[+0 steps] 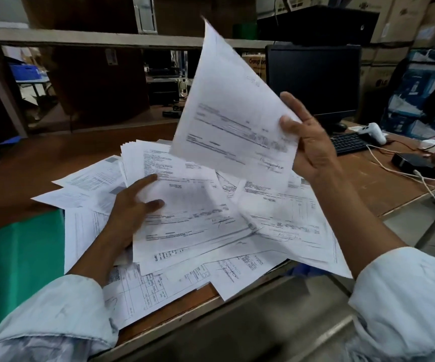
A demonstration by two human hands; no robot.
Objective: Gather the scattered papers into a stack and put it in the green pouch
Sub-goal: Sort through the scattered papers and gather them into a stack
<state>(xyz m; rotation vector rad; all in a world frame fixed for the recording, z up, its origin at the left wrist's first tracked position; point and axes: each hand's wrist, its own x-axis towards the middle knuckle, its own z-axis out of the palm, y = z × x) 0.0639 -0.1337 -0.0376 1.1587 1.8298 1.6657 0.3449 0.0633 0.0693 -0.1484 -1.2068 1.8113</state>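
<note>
Pale sleeves (54, 317) fill the near corners, one on each of my arms. Beyond them the brown table (41, 163) runs left to right, and most of its middle is covered by loose papers (276, 212) that overlap at all angles, some hanging over the near edge. On the near left the green pouch (15, 257) lies flat, with a few of those papers over its right edge.

My left hand (132, 205) grips a bundle (185, 205) of sheets above the heap, thumb and forefinger pressed on top (the other fingers are hidden underneath). The bundle's far edges are fanned out.

My right hand (313, 150) pinches a single sheet (234, 108) by its right edge, thumb on the printed face and fingers behind. That sheet stands raised and tilted, its top corner pointing up and its lower edge just over the bundle.

Far right stands a dark monitor (313, 79), with a black keyboard (347, 143) before it and a white controller (374, 131) just beside the keyboard.
</note>
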